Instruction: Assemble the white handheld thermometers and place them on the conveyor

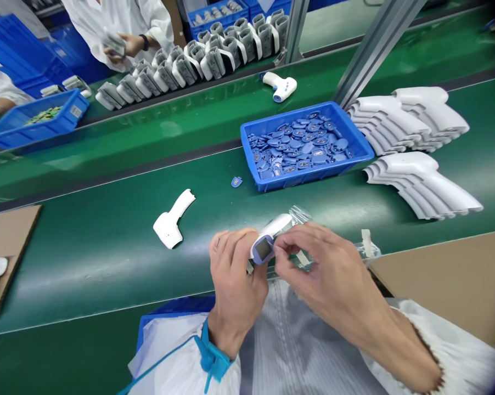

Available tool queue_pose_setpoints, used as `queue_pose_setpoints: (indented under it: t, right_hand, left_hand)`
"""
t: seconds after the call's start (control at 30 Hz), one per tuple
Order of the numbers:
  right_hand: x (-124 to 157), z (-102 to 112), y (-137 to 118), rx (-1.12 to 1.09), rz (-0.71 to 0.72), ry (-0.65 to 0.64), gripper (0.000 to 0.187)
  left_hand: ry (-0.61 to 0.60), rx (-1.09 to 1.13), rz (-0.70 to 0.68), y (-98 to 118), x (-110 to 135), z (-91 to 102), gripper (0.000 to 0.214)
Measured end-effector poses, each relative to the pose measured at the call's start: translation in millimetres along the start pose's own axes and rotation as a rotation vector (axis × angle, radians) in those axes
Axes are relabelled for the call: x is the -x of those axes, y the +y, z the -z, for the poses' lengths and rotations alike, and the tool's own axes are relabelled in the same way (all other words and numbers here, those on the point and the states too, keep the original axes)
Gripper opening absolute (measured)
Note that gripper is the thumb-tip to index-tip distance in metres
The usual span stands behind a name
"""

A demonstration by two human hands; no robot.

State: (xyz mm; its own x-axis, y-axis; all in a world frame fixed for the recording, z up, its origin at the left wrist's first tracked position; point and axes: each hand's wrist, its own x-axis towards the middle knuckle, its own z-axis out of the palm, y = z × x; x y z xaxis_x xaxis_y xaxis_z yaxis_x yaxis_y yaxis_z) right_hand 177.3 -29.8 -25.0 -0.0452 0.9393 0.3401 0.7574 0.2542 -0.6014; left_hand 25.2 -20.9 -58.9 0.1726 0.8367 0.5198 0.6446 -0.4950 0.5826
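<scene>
My left hand [235, 280] is clamped on a white thermometer [268, 238], screen showing; right hand [325, 274] pinched on the clear bag [301, 216] at it. Beyond the hands, white shell stacks [420, 186] and a well-filled blue tray [313, 176] remain.

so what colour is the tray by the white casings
The tray is bright blue, shown best in the head view.

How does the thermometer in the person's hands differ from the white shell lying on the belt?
The thermometer is held up between the left hand and right hand, while the white shell lies flat on the green belt. The thermometer shows a blue-rimmed dark screen; the shell shows none. Both are white plastic.
</scene>
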Motion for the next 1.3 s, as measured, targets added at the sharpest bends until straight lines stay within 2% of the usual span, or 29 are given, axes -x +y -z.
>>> queue_pose_setpoints:
  t: [0.27,0.33,0.43,0.53,0.63,0.7,0.77,0.87,0.97,1.03,1.1,1.13,1.17,1.23,1.27,1.3]
  right_hand:
    - [2.2,10.0,-3.4,-0.218,-0.216,-0.128,0.016]
    - [2.2,8.5,-0.9,-0.214,-0.186,-0.095,0.014]
    - [1.9,2.8,2.8,-0.081,-0.073,0.0,0.016]
    - [1.1,0.5,-1.3,-0.022,0.013,-0.015,0.016]
    - [-2.0,9.1,-11.6,-0.146,-0.006,-0.08,0.019]
    - [-6.3,17.7,-10.2,-0.213,-0.071,-0.089,0.018]
    - [-11.6,22.7,7.3,-0.177,-0.145,-0.056,0.019]
    - [-16.2,18.8,60.6,0.155,-0.28,-0.031,0.021]
    - [-12.6,13.3,109.3,0.455,-0.374,-0.06,0.019]
    - [-8.6,16.5,119.3,0.553,-0.323,0.034,0.026]
    - [-6.7,24.1,109.5,0.45,-0.217,0.066,0.036]
    - [-6.9,28.0,99.1,0.288,-0.176,-0.007,0.038]
    - [-7.8,31.0,86.7,0.073,-0.142,-0.159,0.038]
    - [-10.0,32.5,60.4,-0.357,-0.144,-0.604,0.039]
    - [-10.7,30.7,48.3,-0.51,-0.179,-0.783,0.039]
    - [-10.7,27.3,37.8,-0.603,-0.215,-0.891,0.039]
  left_hand:
    - [-0.019,0.068,0.059,0.2,-1.7,-3.7,0.011]
    - [-0.019,0.093,0.102,0.3,-2.2,-3.4,0.008]
    - [-0.028,0.116,0.148,0.1,-2.0,-3.1,0.006]
    - [-0.044,0.128,0.146,-1.2,-1.0,-3.9,0.009]
    - [-0.054,0.13,0.154,-4.7,-1.6,-5.5,0.01]
    - [-0.071,0.155,0.214,-8.4,-3.4,-5.2,0.009]
    - [-0.115,0.229,0.35,-12.7,-5.8,-2.5,0.013]
    - [-0.212,0.434,0.571,-19.1,-9.8,6.4,0.024]
    - [-0.304,0.625,0.659,-24.3,-14.3,18.0,0.029]
    - [-0.363,0.699,0.657,-26.9,-17.8,24.9,0.03]
    - [-0.421,0.739,0.62,-28.7,-21.2,29.4,0.03]
    - [-0.449,0.749,0.59,-29.1,-22.4,30.3,0.03]
    - [-0.478,0.751,0.555,-29.2,-23.1,30.2,0.029]
    - [-0.491,0.714,0.492,-27.8,-22.0,26.6,0.031]
    - [-0.439,0.667,0.48,-26.3,-20.2,23.5,0.033]
    - [-0.353,0.599,0.482,-24.4,-17.5,19.8,0.037]
